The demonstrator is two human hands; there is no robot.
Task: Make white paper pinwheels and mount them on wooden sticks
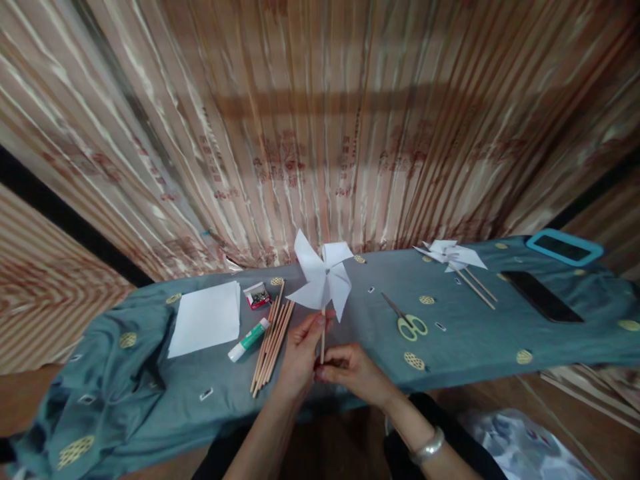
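Note:
A white paper pinwheel (324,277) stands upright on a thin wooden stick (323,340) near the table's front edge. My left hand (300,357) pinches the stick just under the paper blades. My right hand (353,371) is closed round the stick's lower end; a silver bangle sits on that wrist. A bundle of several wooden sticks (273,343) lies just left of my left hand.
On the teal cloth-covered table (475,333): white paper sheets (206,319), a glue stick (249,340), a small red pin box (258,295), yellow-handled scissors (409,321), finished pinwheels (453,257), a black phone (543,297), a blue-cased device (564,247). A striped curtain hangs behind.

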